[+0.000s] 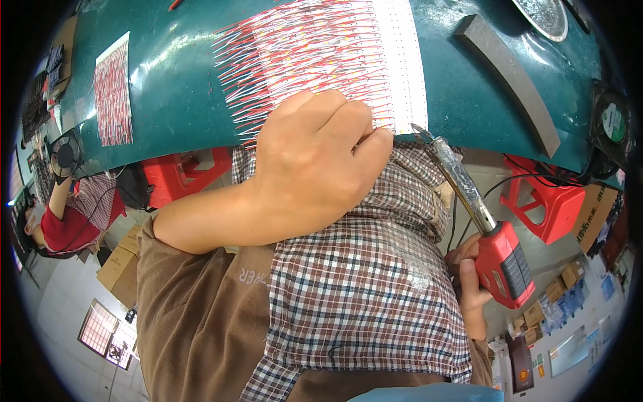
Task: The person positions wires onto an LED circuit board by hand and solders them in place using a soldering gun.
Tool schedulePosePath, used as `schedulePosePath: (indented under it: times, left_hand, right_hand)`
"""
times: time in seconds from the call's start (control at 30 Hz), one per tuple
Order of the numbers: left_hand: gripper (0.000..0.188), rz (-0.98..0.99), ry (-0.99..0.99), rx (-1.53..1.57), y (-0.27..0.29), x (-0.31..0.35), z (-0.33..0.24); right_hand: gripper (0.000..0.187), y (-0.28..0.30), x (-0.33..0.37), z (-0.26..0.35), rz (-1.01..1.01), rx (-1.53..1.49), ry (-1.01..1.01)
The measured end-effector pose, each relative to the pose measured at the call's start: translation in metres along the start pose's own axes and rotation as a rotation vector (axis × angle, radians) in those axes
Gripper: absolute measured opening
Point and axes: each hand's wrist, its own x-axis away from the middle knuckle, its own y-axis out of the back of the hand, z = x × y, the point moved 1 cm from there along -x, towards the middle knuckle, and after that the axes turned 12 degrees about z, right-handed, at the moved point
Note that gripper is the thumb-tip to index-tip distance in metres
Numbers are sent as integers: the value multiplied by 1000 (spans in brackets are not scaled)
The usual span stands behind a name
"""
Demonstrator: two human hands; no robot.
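My left hand (318,157) is curled with its knuckles up at the near edge of a white panel (405,67). Rows of thin red and white wires (315,53) cover most of this panel, their loose ends sticking out to the left. The fingertips are hidden under the hand, so what they pinch, if anything, cannot be seen. Lower right, my right hand (471,271) is closed around the red and black handle of a soldering iron (506,264). The iron's tip points up and left, close to the panel's near right corner.
On the green table (174,74) lie a smaller wired panel (114,94) at left and a long dark grey bar (512,84) at right. A round metal dish (546,17) and a fan (611,120) are farther right. Red stools (546,204) stand below; another person (74,214) sits at left.
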Motion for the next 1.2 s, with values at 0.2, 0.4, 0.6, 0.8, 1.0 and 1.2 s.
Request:
schedulePosePath:
  times: [0.2,0.4,0.6,0.8,1.0,1.2]
  left_hand:
    - [26,15,7,-7,0,1,0]
    - [22,40,59,43,0,-1,-2]
    - [18,37,115,200,16,-13,8]
    - [14,-145,66,-55,24,-51,58]
    - [11,-144,76,37,18,-59,65]
    - [11,-103,136,99,23,-52,53]
  right_hand:
    - [19,-5,-6,8,-45,-131,-16]
    - [18,-6,-17,10,-99,-184,113]
    - [13,-12,-42,19,-160,-305,304]
    - [11,-8,-65,28,-130,-228,380]
    - [16,-12,-68,48,-95,-162,258]
    - [18,-2,-63,45,14,159,266]
